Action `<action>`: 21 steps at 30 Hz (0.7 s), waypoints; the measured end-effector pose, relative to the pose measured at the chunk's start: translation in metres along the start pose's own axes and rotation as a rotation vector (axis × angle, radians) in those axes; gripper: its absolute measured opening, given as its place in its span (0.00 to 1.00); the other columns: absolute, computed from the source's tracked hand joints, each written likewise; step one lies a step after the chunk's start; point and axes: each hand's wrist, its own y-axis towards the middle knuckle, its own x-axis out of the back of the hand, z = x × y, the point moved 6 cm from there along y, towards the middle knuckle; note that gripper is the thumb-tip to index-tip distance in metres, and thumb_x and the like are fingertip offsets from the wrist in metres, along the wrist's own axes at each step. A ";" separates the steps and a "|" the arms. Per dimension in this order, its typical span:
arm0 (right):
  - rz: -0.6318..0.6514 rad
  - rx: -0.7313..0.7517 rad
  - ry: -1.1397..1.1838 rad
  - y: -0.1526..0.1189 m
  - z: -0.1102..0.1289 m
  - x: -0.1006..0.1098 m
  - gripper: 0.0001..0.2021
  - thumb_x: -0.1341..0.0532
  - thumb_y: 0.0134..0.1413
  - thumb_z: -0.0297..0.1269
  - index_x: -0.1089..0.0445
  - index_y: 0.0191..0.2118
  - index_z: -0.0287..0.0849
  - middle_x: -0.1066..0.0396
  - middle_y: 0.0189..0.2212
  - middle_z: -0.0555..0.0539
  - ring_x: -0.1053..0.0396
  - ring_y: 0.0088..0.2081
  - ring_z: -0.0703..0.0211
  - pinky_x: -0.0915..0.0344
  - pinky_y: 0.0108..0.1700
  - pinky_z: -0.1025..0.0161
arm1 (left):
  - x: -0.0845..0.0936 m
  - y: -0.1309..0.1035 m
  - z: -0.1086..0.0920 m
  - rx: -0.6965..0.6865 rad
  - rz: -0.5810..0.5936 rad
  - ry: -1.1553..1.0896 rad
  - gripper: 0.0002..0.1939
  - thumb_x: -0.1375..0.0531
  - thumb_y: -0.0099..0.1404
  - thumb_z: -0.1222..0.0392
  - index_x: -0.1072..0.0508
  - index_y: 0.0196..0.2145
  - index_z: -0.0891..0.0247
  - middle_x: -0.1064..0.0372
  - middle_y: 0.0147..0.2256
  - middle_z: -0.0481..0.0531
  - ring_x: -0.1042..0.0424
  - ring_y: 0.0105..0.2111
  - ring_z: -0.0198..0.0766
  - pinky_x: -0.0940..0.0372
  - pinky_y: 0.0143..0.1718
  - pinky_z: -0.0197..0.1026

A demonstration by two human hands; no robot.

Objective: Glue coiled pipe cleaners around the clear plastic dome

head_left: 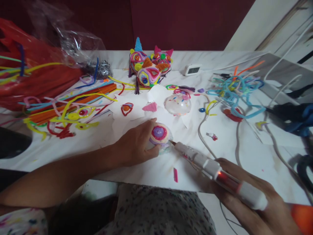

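My left hand [138,142] grips a clear plastic dome [168,147] low over the table, thumb and fingers around its sides. On the dome sits a coiled pipe-cleaner eye [158,132] in purple, red and cream. A white pen-shaped hot glue gun [195,156] with a red glow in its body lies in the curled fingers of my right hand [256,199]. Its metal tip is at the dome's right edge; whether it touches, I cannot tell. Just beyond are a pink pipe-cleaner triangle [149,107], a red-edged eye piece [126,108] and another clear dome [177,104] with coloured specks.
Decorated pipe-cleaner heads [149,67] stand at the back beside a small white display [192,70]. Loose pipe cleaners [73,101] and a red bag [31,75] fill the left. Blue pipe cleaners [234,89] tangle at right. A grey cable [204,130] crosses the table.
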 end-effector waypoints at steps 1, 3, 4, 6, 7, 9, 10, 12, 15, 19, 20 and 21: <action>-0.002 0.025 -0.009 0.003 0.002 0.001 0.09 0.40 0.86 0.43 0.24 0.49 0.53 0.18 0.38 0.49 0.17 0.32 0.54 0.17 0.33 0.64 | 0.000 0.000 0.000 -0.004 -0.002 -0.001 0.35 0.44 0.54 0.50 0.51 0.55 0.66 0.39 0.53 0.60 0.36 0.52 0.46 0.37 0.50 0.47; 0.000 0.097 -0.017 0.010 0.007 0.003 0.06 0.39 0.85 0.41 0.26 0.49 0.53 0.19 0.37 0.51 0.19 0.30 0.57 0.20 0.31 0.67 | 0.000 0.000 0.001 -0.008 -0.008 0.001 0.35 0.44 0.54 0.50 0.51 0.55 0.66 0.40 0.53 0.59 0.36 0.53 0.46 0.37 0.51 0.47; 0.002 0.130 -0.016 0.012 0.009 0.004 0.05 0.39 0.85 0.39 0.26 0.50 0.53 0.19 0.37 0.52 0.20 0.28 0.58 0.21 0.30 0.68 | 0.000 0.000 0.001 -0.009 -0.008 0.001 0.35 0.44 0.54 0.50 0.51 0.55 0.65 0.40 0.54 0.59 0.37 0.53 0.46 0.37 0.51 0.48; 0.020 0.162 0.001 0.014 0.011 0.004 0.05 0.39 0.83 0.35 0.27 0.50 0.54 0.19 0.37 0.54 0.20 0.28 0.60 0.22 0.30 0.70 | 0.000 0.000 0.000 -0.005 -0.008 0.001 0.35 0.43 0.54 0.50 0.51 0.55 0.66 0.40 0.54 0.59 0.37 0.53 0.46 0.37 0.50 0.48; 0.025 0.158 0.010 0.014 0.011 0.004 0.07 0.40 0.82 0.33 0.28 0.51 0.55 0.19 0.37 0.54 0.19 0.28 0.59 0.22 0.30 0.70 | 0.000 -0.001 0.000 -0.001 -0.007 -0.001 0.35 0.43 0.54 0.50 0.51 0.55 0.66 0.40 0.54 0.60 0.36 0.53 0.46 0.36 0.50 0.48; 0.027 0.143 0.019 0.013 0.012 0.003 0.08 0.40 0.81 0.32 0.26 0.54 0.55 0.16 0.40 0.52 0.16 0.32 0.56 0.18 0.33 0.68 | 0.000 -0.001 0.000 0.011 -0.003 -0.003 0.35 0.43 0.53 0.50 0.50 0.55 0.66 0.40 0.54 0.60 0.36 0.53 0.47 0.35 0.49 0.48; 0.022 0.137 0.023 0.012 0.013 0.003 0.09 0.40 0.82 0.33 0.25 0.56 0.55 0.15 0.42 0.50 0.14 0.34 0.54 0.17 0.35 0.67 | 0.000 -0.001 0.000 0.018 -0.004 -0.002 0.35 0.43 0.53 0.50 0.50 0.55 0.66 0.40 0.53 0.60 0.35 0.52 0.48 0.35 0.48 0.48; 0.006 0.131 0.028 0.010 0.015 0.002 0.10 0.41 0.83 0.35 0.24 0.58 0.54 0.15 0.44 0.47 0.13 0.37 0.51 0.15 0.37 0.64 | 0.000 -0.001 0.000 0.030 -0.006 0.004 0.35 0.43 0.53 0.50 0.50 0.55 0.65 0.39 0.52 0.60 0.34 0.51 0.48 0.35 0.47 0.48; 0.035 0.144 0.042 0.008 0.018 -0.001 0.10 0.42 0.84 0.36 0.23 0.56 0.55 0.16 0.42 0.47 0.15 0.35 0.51 0.16 0.34 0.63 | 0.000 -0.001 0.001 0.032 -0.007 0.013 0.36 0.43 0.53 0.49 0.50 0.55 0.66 0.38 0.52 0.61 0.34 0.50 0.48 0.35 0.47 0.48; 0.039 0.129 0.056 0.007 0.018 -0.002 0.08 0.41 0.83 0.36 0.24 0.52 0.55 0.18 0.38 0.48 0.17 0.32 0.50 0.18 0.31 0.61 | 0.000 -0.001 0.001 0.036 -0.002 0.015 0.36 0.43 0.53 0.48 0.50 0.56 0.66 0.38 0.51 0.61 0.33 0.50 0.49 0.34 0.46 0.48; 0.029 0.121 0.054 0.006 0.018 -0.001 0.08 0.41 0.83 0.35 0.25 0.50 0.55 0.19 0.37 0.48 0.17 0.33 0.50 0.18 0.32 0.61 | 0.000 -0.001 0.001 0.039 0.003 0.012 0.36 0.43 0.53 0.48 0.51 0.56 0.66 0.38 0.51 0.61 0.33 0.50 0.49 0.34 0.45 0.49; 0.026 0.118 0.048 0.006 0.017 0.000 0.09 0.41 0.83 0.34 0.26 0.49 0.55 0.18 0.37 0.48 0.17 0.33 0.49 0.19 0.32 0.61 | 0.000 -0.001 0.002 0.042 0.008 0.007 0.36 0.44 0.53 0.48 0.51 0.56 0.65 0.38 0.52 0.61 0.33 0.50 0.49 0.34 0.45 0.49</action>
